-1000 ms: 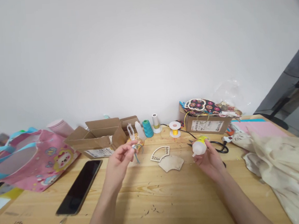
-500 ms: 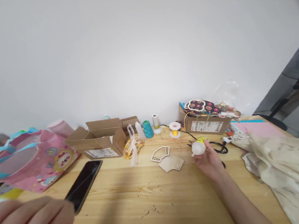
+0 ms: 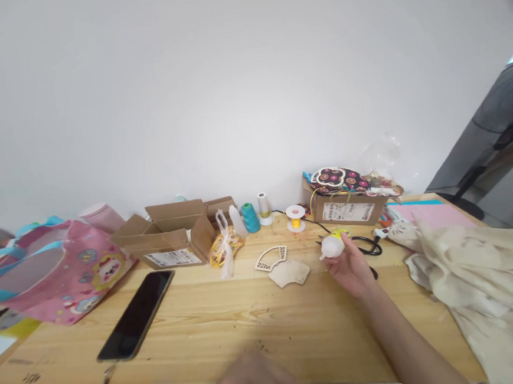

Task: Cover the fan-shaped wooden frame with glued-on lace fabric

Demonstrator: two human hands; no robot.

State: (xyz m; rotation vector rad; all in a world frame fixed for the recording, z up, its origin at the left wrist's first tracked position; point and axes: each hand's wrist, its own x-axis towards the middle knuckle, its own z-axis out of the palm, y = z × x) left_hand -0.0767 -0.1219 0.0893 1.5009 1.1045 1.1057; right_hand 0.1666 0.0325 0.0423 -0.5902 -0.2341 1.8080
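Observation:
My right hand (image 3: pixel 349 267) is closed around a small white squeeze bottle (image 3: pixel 332 247) with yellow on its upper part, held tilted over the table's right half. At the bottom middle, my left hand (image 3: pixel 256 378) is smeared by motion, and its fingers cannot be made out. To the left of the bottle lie a cut-out wooden fan frame (image 3: pixel 271 258) and a plain fan-shaped piece (image 3: pixel 288 273), with edges meeting or overlapping. Behind the bottle, dark pointed blades (image 3: pixel 321 240) show in part.
A phone (image 3: pixel 136 315) lies left, beside a pink bag (image 3: pixel 74 277). Along the wall stand an open cardboard box (image 3: pixel 171 240), a teal thread cone (image 3: pixel 250 218), a yellow-wound spool (image 3: pixel 295 218) and a filled box (image 3: pixel 346 208). Cream cloth (image 3: pixel 480 275) covers the right end.
My left hand has swept from the lower left to the bottom middle, uncovering the phone. My right hand still holds the bottle; the whole view has shifted slightly.

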